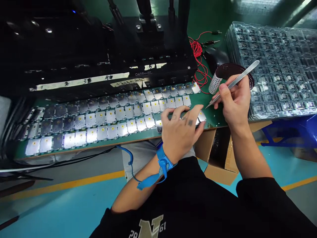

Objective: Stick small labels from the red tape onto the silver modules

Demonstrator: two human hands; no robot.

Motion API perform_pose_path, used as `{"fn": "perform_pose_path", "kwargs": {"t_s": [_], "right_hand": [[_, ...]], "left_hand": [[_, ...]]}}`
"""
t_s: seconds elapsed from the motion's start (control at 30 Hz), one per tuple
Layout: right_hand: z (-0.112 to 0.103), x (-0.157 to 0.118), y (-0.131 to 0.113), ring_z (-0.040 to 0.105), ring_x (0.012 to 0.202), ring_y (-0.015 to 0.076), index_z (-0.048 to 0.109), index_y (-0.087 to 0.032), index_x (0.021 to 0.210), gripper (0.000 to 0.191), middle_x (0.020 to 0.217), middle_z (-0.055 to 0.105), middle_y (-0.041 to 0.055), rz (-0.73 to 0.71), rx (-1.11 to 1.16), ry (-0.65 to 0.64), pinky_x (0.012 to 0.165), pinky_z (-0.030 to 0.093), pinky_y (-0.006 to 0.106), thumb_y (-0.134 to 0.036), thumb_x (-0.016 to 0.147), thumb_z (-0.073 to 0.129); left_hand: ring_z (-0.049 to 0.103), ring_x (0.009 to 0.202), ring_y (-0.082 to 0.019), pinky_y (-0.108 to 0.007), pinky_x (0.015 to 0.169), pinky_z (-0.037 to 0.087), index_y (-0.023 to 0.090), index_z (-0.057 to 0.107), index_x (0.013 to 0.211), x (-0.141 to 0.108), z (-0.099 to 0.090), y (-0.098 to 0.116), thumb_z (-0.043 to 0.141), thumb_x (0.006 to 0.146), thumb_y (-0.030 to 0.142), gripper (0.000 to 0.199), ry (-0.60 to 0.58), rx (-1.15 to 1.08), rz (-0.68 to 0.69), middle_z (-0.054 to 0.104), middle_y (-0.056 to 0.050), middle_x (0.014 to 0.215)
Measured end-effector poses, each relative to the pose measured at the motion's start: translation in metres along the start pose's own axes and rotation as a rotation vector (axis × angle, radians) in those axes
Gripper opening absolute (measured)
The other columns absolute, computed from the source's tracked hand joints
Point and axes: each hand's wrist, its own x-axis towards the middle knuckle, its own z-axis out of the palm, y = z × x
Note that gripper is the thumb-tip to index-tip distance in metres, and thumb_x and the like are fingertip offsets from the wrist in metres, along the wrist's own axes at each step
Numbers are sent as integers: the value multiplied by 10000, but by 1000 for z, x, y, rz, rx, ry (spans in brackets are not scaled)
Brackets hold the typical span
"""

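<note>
My left hand [179, 127] bends over the front row of small circuit boards with silver metal covers. Its thumb and index finger sit on either side of the end circuit board [202, 116], and its other fingers come down over boards that it partly hides. A pair of tweezers [239, 78] is gripped in my right hand [235, 102], tips pointing down and left near that board. Most covers in the rows [100, 118] carry a small yellow spot. Just behind my right hand curls a perforated strip [215, 84], pale on one face and dark on the other.
Black test equipment [153, 72] with handwritten tape labels stands behind the rows. Red wires [198, 56] with plugs lie beside it. Stacked clear trays [277, 76] of small parts fill the right. Below the green bench edge are a cardboard box [220, 172] and a blue stool [284, 130]. A blue wrist strap [162, 162] trails its cord.
</note>
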Motion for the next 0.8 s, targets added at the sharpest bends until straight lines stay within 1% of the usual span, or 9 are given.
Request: {"fn": "perform_pose_path", "kwargs": {"t_s": [0.07, 0.13, 0.27, 0.33, 0.4, 0.47, 0.6, 0.7, 0.8], "right_hand": [[-4, -1, -3, 619, 635, 138, 457, -301, 1199, 426, 791, 604, 23, -40, -52, 112, 503, 487, 306, -628, 979, 297], [-10, -4, -9, 580, 630, 128, 525, -268, 1105, 367, 783, 585, 21, -78, -124, 169, 531, 468, 306, -573, 987, 359], [-27, -21, -22, 549, 683, 116, 613, -217, 996, 213, 798, 590, 22, -223, -317, 49, 652, 472, 305, -371, 983, 467], [-31, -34, -27, 566, 759, 122, 609, -192, 980, 132, 828, 598, 25, -337, -367, 3, 715, 482, 297, -254, 958, 495], [-30, -48, -31, 576, 843, 134, 600, -182, 986, 96, 881, 599, 38, -441, -391, -17, 751, 491, 287, -173, 924, 527], [-25, -58, -34, 571, 908, 151, 597, -188, 1038, 159, 952, 598, 56, -520, -425, -66, 772, 503, 291, -130, 899, 547], [-12, -68, -38, 540, 1008, 194, 576, -194, 1128, 265, 1072, 593, 87, -622, -482, -188, 839, 520, 342, -98, 885, 536], [-6, -70, -40, 535, 1034, 210, 574, -175, 1136, 264, 1098, 592, 99, -616, -501, -254, 866, 520, 372, -96, 887, 530], [-3, -69, -41, 531, 1035, 213, 583, -172, 1160, 278, 1105, 592, 104, -588, -533, -269, 866, 514, 380, -104, 897, 526]], "left_hand": [[633, 1069, -214, -446, 966, 313, 253, 526, 1230, 0, -4, 1, 601, 936, 320, 310, 24, -30, 18, 745, -7, 1079], [634, 1100, -204, -431, 980, 331, 249, 529, 1186, -2, -15, 0, 613, 930, 302, 275, 76, -96, 62, 738, -3, 1098], [633, 1101, -199, -397, 969, 390, 245, 549, 1102, -22, -52, -16, 635, 901, 224, 220, 177, -175, 169, 737, 5, 1058], [613, 1113, -236, -411, 948, 406, 219, 579, 1116, -36, -68, -29, 645, 890, 207, 236, 116, -76, 190, 720, -36, 1083], [588, 1133, -269, -428, 939, 414, 194, 599, 1162, -49, -75, -41, 639, 898, 209, 268, 15, 39, 214, 695, -73, 1142], [567, 1163, -277, -429, 949, 428, 174, 596, 1211, -57, -73, -50, 616, 917, 217, 297, -60, 96, 265, 671, -85, 1208], [536, 1205, -266, -410, 983, 463, 138, 564, 1280, -58, -56, -54, 568, 950, 234, 343, -123, 116, 360, 636, -81, 1292], [526, 1221, -270, -415, 999, 480, 118, 557, 1285, -53, -48, -52, 556, 961, 275, 360, -156, 120, 354, 621, -93, 1311], [530, 1216, -277, -417, 992, 493, 110, 570, 1260, -49, -47, -50, 548, 963, 299, 352, -163, 117, 317, 615, -109, 1303]]}}
